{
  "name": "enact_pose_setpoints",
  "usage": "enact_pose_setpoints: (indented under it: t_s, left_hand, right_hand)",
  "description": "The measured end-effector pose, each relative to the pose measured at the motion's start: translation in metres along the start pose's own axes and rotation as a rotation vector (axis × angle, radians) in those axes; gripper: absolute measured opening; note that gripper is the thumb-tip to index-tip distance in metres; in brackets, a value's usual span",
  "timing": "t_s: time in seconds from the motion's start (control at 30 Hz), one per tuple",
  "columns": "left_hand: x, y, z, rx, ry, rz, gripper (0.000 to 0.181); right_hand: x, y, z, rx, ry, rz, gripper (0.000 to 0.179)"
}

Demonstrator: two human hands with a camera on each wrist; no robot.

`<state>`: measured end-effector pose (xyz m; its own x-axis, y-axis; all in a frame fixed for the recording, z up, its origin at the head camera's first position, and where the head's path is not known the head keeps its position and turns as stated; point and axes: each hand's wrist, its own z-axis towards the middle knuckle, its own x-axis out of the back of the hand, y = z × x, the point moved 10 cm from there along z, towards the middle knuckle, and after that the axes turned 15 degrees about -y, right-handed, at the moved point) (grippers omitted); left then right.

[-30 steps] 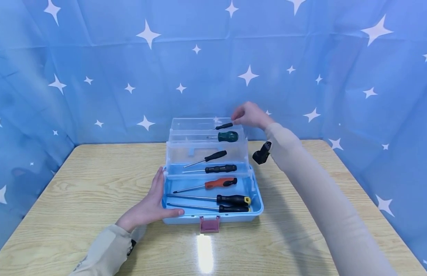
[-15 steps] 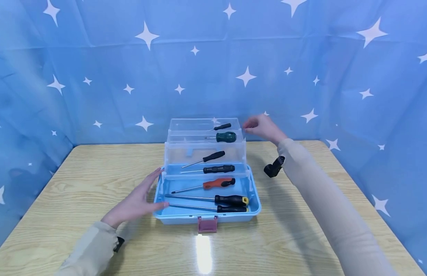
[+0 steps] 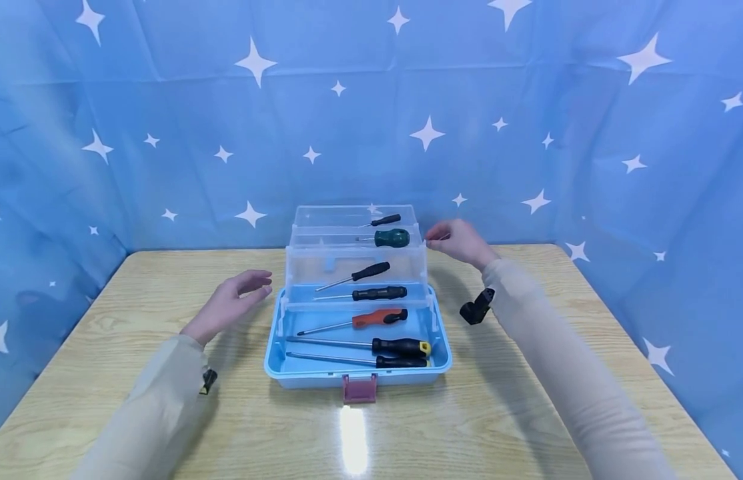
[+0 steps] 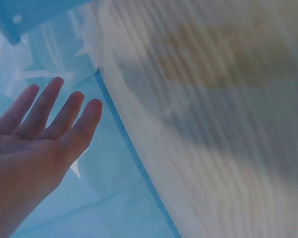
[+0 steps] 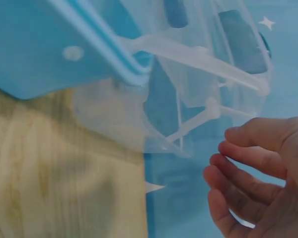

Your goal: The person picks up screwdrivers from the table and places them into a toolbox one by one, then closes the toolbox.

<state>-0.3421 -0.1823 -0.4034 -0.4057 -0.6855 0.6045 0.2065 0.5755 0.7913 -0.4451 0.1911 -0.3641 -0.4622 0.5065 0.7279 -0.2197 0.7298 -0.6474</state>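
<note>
A light blue toolbox [image 3: 308, 382] stands with its clear trays [image 3: 314, 260] raised in steps at the back. On the upper tray levels lie a small black screwdriver [image 3: 386, 219] and a stubby green screwdriver [image 3: 392, 238]. Two black-handled screwdrivers show lower in the trays. An orange screwdriver [image 3: 377, 318] and two long black screwdrivers, one [image 3: 401, 347] with a yellow end, lie in the base. Left of the box, apart from it, my left hand [image 3: 230, 303] holds nothing, fingers spread. My right hand [image 3: 461, 241], fingers loosely bent and holding nothing, hovers beside the trays' right end.
The box rests on a wood-grain table [image 3: 185, 280]. A blue curtain [image 3: 359, 133] with white stars hangs close behind and at both sides. A purple latch [image 3: 359, 390] hangs off the box front. Hinged clear arms [image 5: 188, 57] carry the trays.
My left hand has let go of the box's left side and moved away leftward. My right hand has moved from the top tray's right corner down and to the right.
</note>
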Motion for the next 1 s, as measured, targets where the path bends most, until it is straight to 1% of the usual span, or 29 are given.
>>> enact_pose_setpoints:
  t_s: [0.13, 0.3, 0.37, 0.4, 0.5, 0.63, 0.8, 0.93, 1.0]
  left_hand:
    - [0.004, -0.007, 0.012, 0.050, -0.021, 0.037, 0.049]
    - [0.008, -0.016, 0.030, 0.134, -0.049, 0.076, 0.051]
    - [0.006, -0.019, 0.037, 0.163, -0.063, 0.075, 0.052]
    - [0.005, -0.019, 0.040, 0.168, -0.068, 0.076, 0.051]
    - [0.000, -0.023, 0.049, 0.196, -0.090, 0.068, 0.050]
    - [-0.005, -0.025, 0.058, 0.209, -0.115, 0.040, 0.046]
    - [-0.010, -0.025, 0.064, 0.213, -0.134, -0.014, 0.042]
    - [-0.009, -0.025, 0.066, 0.205, -0.132, -0.030, 0.037]
    - [-0.009, -0.024, 0.068, 0.195, -0.137, -0.042, 0.035]
  right_hand:
    - [-0.009, 0.001, 0.002, 0.017, -0.007, -0.018, 0.028]
    - [-0.019, 0.006, 0.002, 0.001, -0.009, -0.014, 0.036]
    - [-0.023, 0.010, 0.002, -0.009, -0.014, -0.022, 0.038]
    - [-0.026, 0.012, 0.002, -0.013, -0.019, -0.026, 0.039]
    - [-0.035, 0.017, 0.002, -0.021, -0.054, -0.030, 0.040]
    - [-0.047, 0.024, 0.004, -0.027, -0.119, 0.005, 0.039]
    - [-0.052, 0.027, 0.005, -0.032, -0.146, 0.062, 0.039]
    - [-0.055, 0.026, 0.006, -0.003, -0.177, 0.097, 0.040]
    - [-0.057, 0.030, 0.008, 0.000, -0.192, 0.127, 0.040]
